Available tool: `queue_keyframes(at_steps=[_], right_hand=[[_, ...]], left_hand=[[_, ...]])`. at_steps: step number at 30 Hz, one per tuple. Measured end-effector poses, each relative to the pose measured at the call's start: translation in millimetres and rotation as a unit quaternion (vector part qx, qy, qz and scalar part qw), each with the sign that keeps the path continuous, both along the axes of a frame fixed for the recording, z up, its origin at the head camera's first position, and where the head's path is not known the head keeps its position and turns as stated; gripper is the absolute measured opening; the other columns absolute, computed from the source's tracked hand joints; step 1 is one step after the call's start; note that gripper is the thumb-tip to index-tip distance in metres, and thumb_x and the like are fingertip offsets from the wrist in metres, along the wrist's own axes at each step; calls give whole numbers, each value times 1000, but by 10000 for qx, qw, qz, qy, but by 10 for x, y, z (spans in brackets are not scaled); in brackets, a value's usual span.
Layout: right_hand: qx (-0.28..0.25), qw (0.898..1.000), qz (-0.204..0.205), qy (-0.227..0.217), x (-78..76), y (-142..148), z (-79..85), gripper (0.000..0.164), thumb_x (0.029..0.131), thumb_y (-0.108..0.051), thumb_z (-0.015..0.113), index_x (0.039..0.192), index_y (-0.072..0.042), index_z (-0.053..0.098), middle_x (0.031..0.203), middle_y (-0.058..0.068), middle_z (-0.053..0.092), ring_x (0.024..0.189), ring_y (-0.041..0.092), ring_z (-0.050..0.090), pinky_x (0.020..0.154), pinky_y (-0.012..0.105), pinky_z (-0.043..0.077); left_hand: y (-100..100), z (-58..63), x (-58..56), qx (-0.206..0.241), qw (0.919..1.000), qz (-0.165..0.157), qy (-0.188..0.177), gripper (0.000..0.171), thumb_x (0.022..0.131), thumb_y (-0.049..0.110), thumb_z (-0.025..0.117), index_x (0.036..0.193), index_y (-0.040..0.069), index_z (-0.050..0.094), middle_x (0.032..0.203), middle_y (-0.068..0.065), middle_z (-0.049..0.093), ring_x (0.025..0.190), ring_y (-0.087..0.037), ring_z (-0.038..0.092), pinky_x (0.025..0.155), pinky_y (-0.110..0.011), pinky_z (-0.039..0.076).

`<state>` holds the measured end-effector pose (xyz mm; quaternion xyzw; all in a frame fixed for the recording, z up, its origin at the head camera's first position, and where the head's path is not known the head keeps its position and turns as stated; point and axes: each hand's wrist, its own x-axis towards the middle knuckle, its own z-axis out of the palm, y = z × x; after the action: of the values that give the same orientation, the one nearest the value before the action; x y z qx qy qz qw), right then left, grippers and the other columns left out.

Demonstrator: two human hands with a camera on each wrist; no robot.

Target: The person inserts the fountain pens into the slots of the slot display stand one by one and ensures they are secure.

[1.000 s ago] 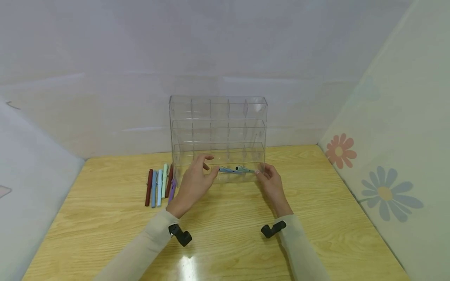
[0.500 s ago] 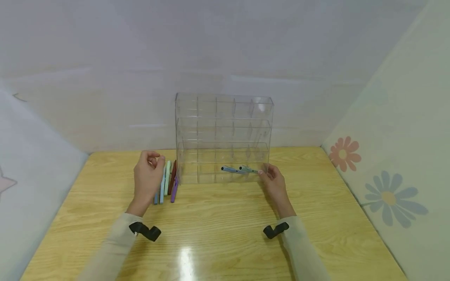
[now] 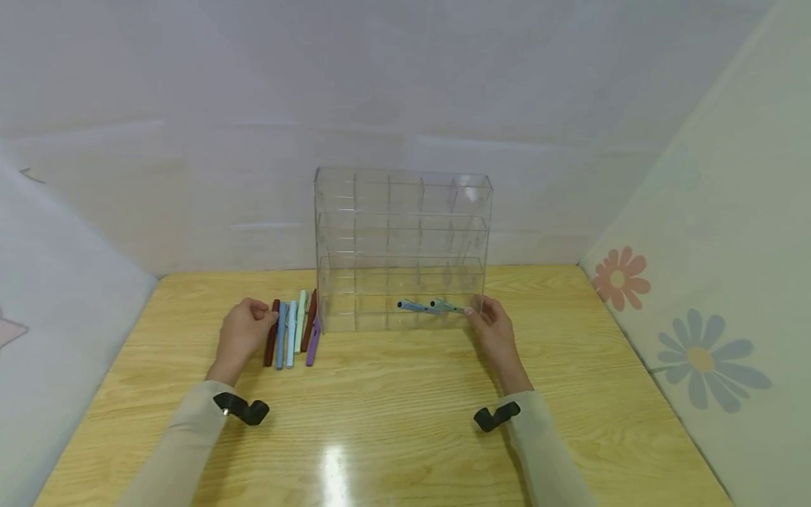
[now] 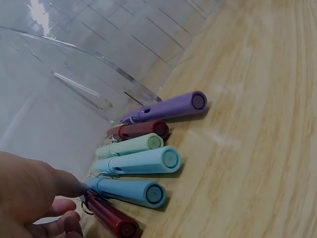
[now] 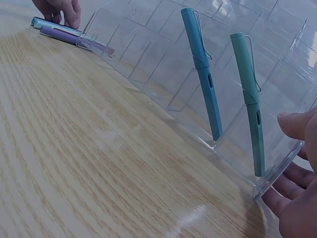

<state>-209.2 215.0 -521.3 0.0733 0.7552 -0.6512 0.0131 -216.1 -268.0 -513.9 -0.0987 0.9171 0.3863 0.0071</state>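
At the left end of a row of pens, my left hand [image 3: 241, 334] pinches the cap end of a dark red pen [image 4: 110, 215] between thumb and fingers. Beside that pen lie a blue pen [image 4: 131, 191], a light blue pen [image 4: 143, 162], a mint pen [image 4: 133, 147], another dark red pen [image 4: 141, 130] and a purple pen [image 4: 171, 107]. My right hand [image 3: 497, 338] grips the lower right edge of a clear compartment rack [image 3: 403, 216], thumb in front and fingers behind. A teal-blue pen [image 5: 203, 69] and a green pen [image 5: 249, 94] stand leaning in its bottom row.
The rack stands upright on the wooden table [image 3: 393, 422], near the white back wall [image 3: 253, 197]. Its several compartments run in stacked rows. On the right, a flower-print panel [image 3: 671, 232] borders the table.
My left hand has moved from in front of the rack leftward to the pen row, reaching the outermost dark red pen. The right hand stays on the rack's edge.
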Motion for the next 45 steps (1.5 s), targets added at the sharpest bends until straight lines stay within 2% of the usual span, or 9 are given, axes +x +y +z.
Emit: queue_keyframes(at_steps=[6, 11, 20, 26, 31, 36, 41, 45], right_hand=[[40, 10000, -12, -7, 9, -11, 6, 61, 108, -27, 66, 159, -5, 42, 167, 19, 42, 159, 38, 37, 129, 53, 36], [37, 10000, 7, 30, 16, -7, -2, 59, 108, -27, 66, 158, -5, 43, 166, 19, 44, 158, 39, 39, 127, 54, 38], [129, 9999, -23, 50, 13, -5, -18, 57, 108, -26, 65, 157, -4, 44, 164, 20, 45, 156, 39, 41, 126, 54, 40], [129, 9999, -33, 31, 2, -4, -30, 56, 108, -26, 66, 156, -5, 46, 164, 19, 45, 156, 39, 41, 126, 54, 39], [108, 9999, -21, 41, 6, -2, -22, 56, 108, -25, 65, 156, -5, 45, 164, 19, 46, 155, 38, 43, 125, 53, 41], [139, 9999, 9, 26, 10, 5, -27, 59, 108, -28, 65, 158, -5, 43, 166, 19, 43, 157, 39, 40, 127, 54, 39], [138, 9999, 24, 22, 15, 11, -29, 59, 108, -29, 65, 158, -6, 43, 166, 20, 43, 159, 40, 37, 128, 54, 38], [142, 9999, 31, -33, 16, 4, -10, 60, 109, -28, 64, 160, -6, 41, 167, 20, 41, 159, 41, 35, 128, 55, 37]], left_hand=[[-7, 14, -17, -80, 9997, -169, -187, 45, 108, 28, 60, 134, -9, 59, 125, -31, 67, 103, -39, 69, 75, -37, 56], [-12, 25, -37, -318, 9980, -314, -436, 46, 107, 28, 59, 133, -10, 58, 129, -33, 65, 105, -41, 69, 76, -40, 58], [-16, 39, -60, -741, 9939, -520, -632, 48, 104, 27, 62, 131, -12, 54, 118, -30, 67, 87, -30, 65, 68, -34, 53], [-30, 63, -28, -677, 9947, -458, -628, 50, 104, 30, 60, 133, -11, 56, 115, -28, 71, 82, -26, 64, 63, -33, 50], [-55, 181, -9, -768, 9961, -296, -304, 54, 104, 36, 60, 133, -9, 58, 121, -30, 70, 82, -28, 67, 59, -32, 49], [-70, 361, 1, -775, 9967, -234, 11, 56, 104, 37, 58, 135, -10, 59, 124, -31, 69, 88, -32, 71, 64, -34, 53], [-72, 512, 21, -578, 9978, -320, 29, 65, 104, 34, 56, 146, -15, 48, 129, -37, 66, 95, -39, 73, 66, -36, 58], [-46, 597, 44, -480, 9984, -289, 123, 69, 102, 31, 57, 153, -12, 41, 126, -36, 66, 90, -38, 73, 60, -34, 56]])
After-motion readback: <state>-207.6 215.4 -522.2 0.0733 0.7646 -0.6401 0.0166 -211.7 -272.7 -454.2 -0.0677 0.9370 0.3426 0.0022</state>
